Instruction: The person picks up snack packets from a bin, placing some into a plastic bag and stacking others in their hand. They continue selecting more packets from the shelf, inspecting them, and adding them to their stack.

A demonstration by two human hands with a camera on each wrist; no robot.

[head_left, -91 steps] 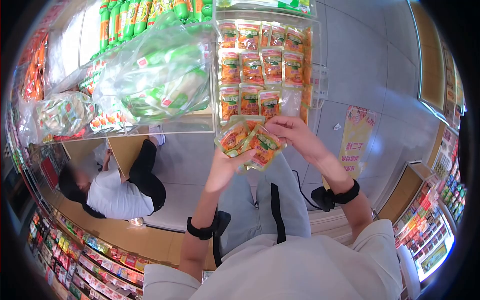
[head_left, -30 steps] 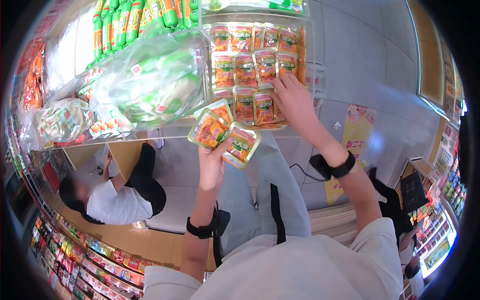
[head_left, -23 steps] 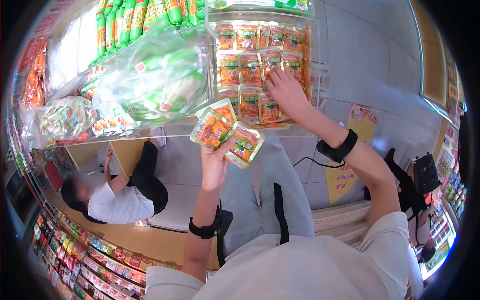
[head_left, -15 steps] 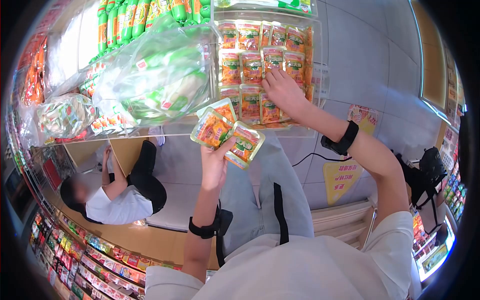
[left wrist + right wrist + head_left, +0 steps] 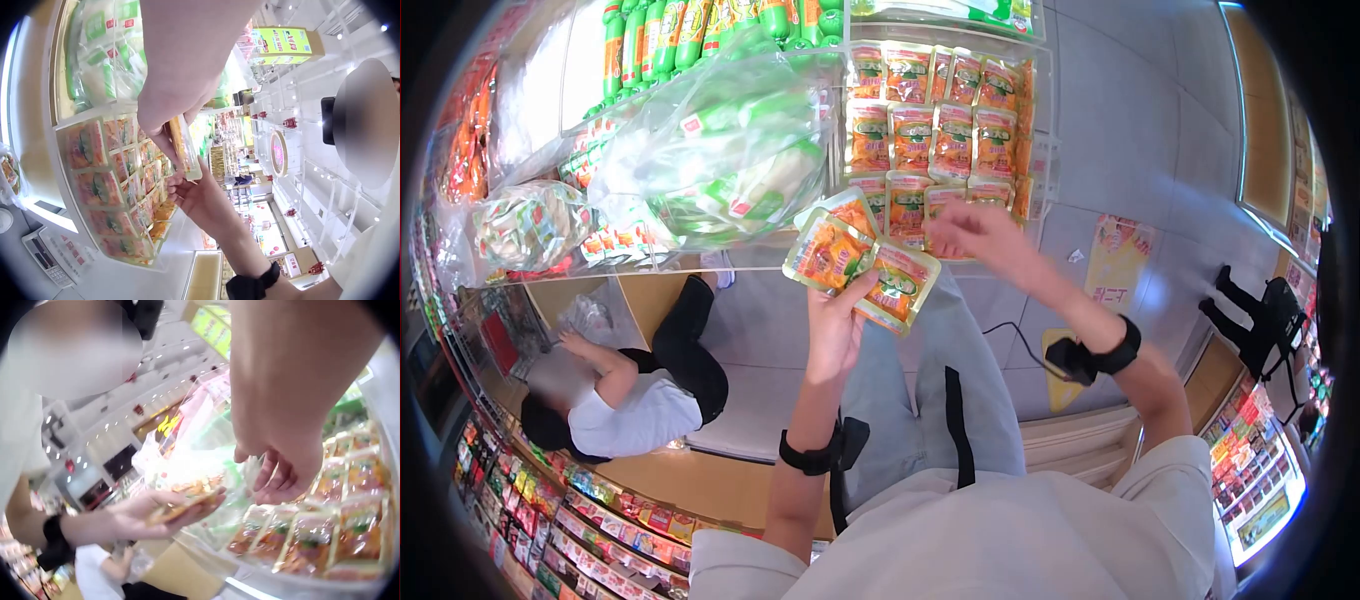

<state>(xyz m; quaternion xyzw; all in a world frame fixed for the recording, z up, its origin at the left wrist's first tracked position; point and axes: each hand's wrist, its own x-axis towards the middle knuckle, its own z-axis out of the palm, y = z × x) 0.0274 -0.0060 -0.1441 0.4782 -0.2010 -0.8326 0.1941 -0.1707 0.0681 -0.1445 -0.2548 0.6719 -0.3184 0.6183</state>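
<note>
In the head view my left hand [image 5: 832,335] pinches a fan of orange-and-green snack pouches [image 5: 832,255] under its thumb, just in front of the display bin. My right hand [image 5: 990,240] hovers over the front rows of the bin, its fingers loosely bent. Seen from the right wrist, those fingers [image 5: 278,478] curl in with nothing between them. Matching pouches [image 5: 910,135] stand in rows inside a clear plastic bin [image 5: 1045,110]. From the left wrist, the held pouches [image 5: 185,147] appear edge-on, close to my right hand [image 5: 206,200].
Left of the bin lies a large clear bag [image 5: 730,160] of green-and-white packs. Green-wrapped sausages [image 5: 665,40] are behind it. A person [image 5: 635,410] in a white top sits low at the left, by a cardboard box [image 5: 622,305]. A yellow floor sign [image 5: 1115,265] shows at right.
My right hand has drawn back from the pouch rows toward me and to the right. A spot at the third row's right, bare earlier, now shows a pouch. The left hand keeps its pouches.
</note>
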